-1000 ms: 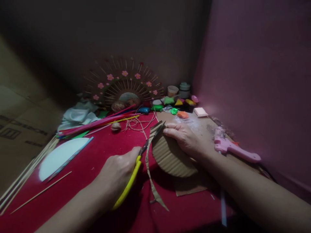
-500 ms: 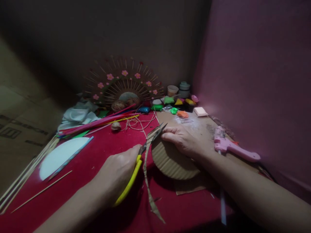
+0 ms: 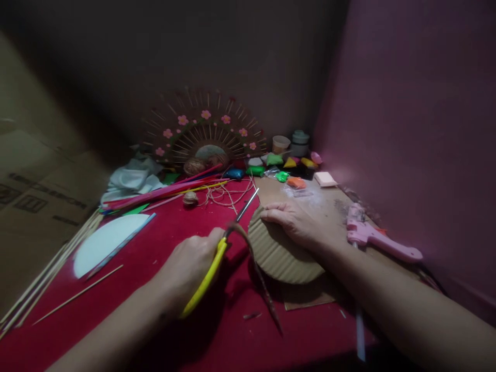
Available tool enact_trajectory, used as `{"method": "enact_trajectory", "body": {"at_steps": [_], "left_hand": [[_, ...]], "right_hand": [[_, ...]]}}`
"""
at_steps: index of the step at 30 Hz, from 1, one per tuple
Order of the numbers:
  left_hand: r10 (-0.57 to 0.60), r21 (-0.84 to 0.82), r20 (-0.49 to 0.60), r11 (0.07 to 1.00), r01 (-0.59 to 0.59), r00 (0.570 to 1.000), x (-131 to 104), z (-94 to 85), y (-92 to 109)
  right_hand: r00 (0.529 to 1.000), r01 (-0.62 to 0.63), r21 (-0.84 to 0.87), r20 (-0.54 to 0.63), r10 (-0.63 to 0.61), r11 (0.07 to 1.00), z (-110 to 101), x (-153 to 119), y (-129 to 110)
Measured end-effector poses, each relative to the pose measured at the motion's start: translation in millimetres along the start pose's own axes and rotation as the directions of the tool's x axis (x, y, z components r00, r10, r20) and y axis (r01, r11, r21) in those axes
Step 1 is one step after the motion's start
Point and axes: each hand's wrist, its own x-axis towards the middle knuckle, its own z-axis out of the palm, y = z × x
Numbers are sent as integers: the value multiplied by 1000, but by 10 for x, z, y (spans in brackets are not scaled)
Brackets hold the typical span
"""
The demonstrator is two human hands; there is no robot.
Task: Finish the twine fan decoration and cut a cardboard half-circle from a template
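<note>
My left hand (image 3: 194,263) is closed round the yellow-handled scissors (image 3: 205,281), whose blades look closed and point up and away. In my right hand (image 3: 289,219) is the edge of a round piece of corrugated cardboard (image 3: 284,253), thumb on top and the fingers partly hidden. Between the scissors and the disc, a narrow curled cardboard strip (image 3: 263,281) hangs down, its upper end blurred beside the blades. The blades are a little apart from the disc's left edge.
A pink glue gun (image 3: 382,240) lies on the right. Behind are clay packets (image 3: 296,182), a flowered stick fan (image 3: 205,124), twine and pink strips (image 3: 166,194). A white half-disc (image 3: 108,243) and thin sticks (image 3: 79,294) lie left on the red cloth (image 3: 155,320).
The scissor blades have closed and moved off the disc's edge. The strip has come away from the disc and swung to the right. The whole view has shifted slightly.
</note>
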Motion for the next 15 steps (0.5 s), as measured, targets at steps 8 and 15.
{"method": "enact_trajectory", "body": {"at_steps": [8, 15], "left_hand": [[-162, -18, -157, 987, 161, 974, 72, -148, -233], [-18, -320, -70, 947, -5, 997, 36, -133, -139]], "right_hand": [[999, 8, 53, -46, -6, 999, 8, -29, -53], [998, -54, 165, -28, 60, 985, 24, -33, -3]]}}
